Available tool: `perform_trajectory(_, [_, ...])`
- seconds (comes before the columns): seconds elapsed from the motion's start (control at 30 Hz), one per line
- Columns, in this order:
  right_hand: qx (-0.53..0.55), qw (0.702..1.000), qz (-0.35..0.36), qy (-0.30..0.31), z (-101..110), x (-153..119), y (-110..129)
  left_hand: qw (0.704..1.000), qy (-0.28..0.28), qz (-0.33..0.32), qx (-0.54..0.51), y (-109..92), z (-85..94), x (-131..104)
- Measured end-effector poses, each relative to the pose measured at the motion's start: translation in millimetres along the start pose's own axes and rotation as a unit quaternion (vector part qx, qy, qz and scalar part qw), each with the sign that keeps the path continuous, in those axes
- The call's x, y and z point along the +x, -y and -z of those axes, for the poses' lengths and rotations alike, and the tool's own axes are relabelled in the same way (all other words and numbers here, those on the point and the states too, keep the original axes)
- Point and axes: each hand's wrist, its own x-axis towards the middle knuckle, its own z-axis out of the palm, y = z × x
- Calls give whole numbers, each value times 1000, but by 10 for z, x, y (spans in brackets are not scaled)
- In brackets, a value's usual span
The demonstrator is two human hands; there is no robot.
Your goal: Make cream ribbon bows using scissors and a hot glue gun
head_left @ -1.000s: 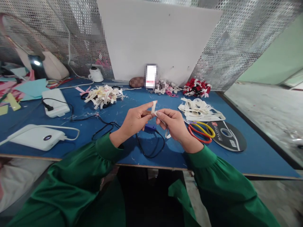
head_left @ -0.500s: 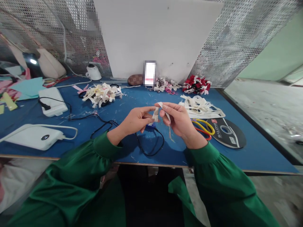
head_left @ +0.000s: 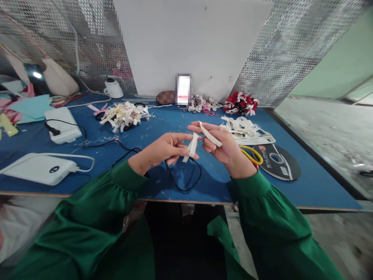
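Note:
My left hand [head_left: 170,149] pinches a small folded piece of cream ribbon [head_left: 191,148] between thumb and fingers, above the blue table. Just right of it, my right hand [head_left: 218,142] has a cream strip [head_left: 210,135] lying across its fingers, with the fingertips pointing left and the strip's lower end near the palm. The two hands are close together. A black cable [head_left: 186,189] loops on the table below them. Behind my right hand lies a pile of cream ribbon [head_left: 247,130].
Bow piles [head_left: 124,116] and red bows [head_left: 240,103] lie farther back, beside a propped phone [head_left: 183,89]. A black reel [head_left: 276,161] and yellow ring [head_left: 256,155] sit right. A white power bank [head_left: 40,169] and power strip [head_left: 62,125] are left on the blue table [head_left: 317,186].
My right hand's fingers have straightened, and its strip now lies across them instead of hanging down. The ribbon piece in my left hand has tilted and shows more of its length.

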Motion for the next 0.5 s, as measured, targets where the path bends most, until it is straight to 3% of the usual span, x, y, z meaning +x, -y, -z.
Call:
perform_trajectory(0.23, [-152, 982, 114, 22, -9, 42, -112, 998, -17, 2, -53, -19, -2, -13])
perform_trajectory(0.33, [-255, 951, 177, 15, 13, 59, -177, 998, -11, 3, -64, -24, -4, -17])
perform_trajectory(0.5, [-388, 879, 265, -79, 77, 80, -257, 997, 0, 7, -71, -38, -7, -28])
